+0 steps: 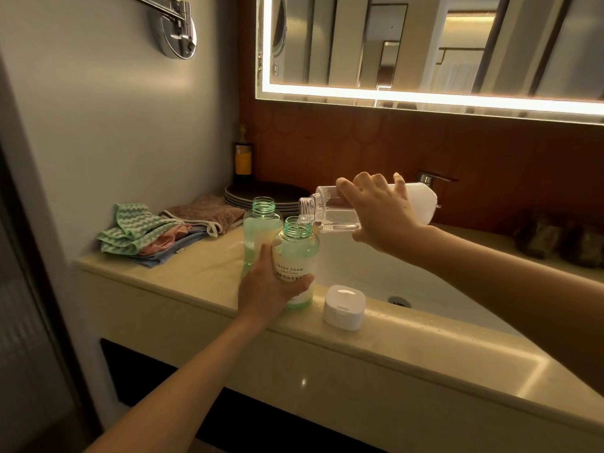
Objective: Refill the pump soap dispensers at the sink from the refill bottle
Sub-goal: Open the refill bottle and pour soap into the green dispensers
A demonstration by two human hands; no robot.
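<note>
Refill bottle (pixel 327 207), clear, was tipped near horizontal above the sink (pixel 376 273), mouth down-left, directly over the open neck of the front dispenser (pixel 295 253). It was gripped round the middle by the right hand (pixel 382 210), fingers curled over the top, thumb underneath. A thin clear stream was seen running from the mouth into the dispenser neck. Clear liquid was pooled along the lower side of the refill bottle. The front dispenser, green with a white "FRESH FOAM" label and its pump off, was kept upright at the countertop (pixel 202 266) by the basin's left rim. It was gripped low on the body by the left hand (pixel 261 289), fingers wrapped round the front, partly covering the label. Whether its base was fully seated could not be told. A 2nd green dispenser (pixel 260 230), also open-necked, was stood just behind it to the left; contact between the 2 could not be told. A white cap (pixel 343 307) was set on the front ledge, just right of the front dispenser, clear of it. Folded cloths (pixel 140 233) were piled at the counter's left end, with a stack of dark plates (pixel 258 194) behind them. The tap (pixel 431 179) was partly hidden behind the right hand.
</note>
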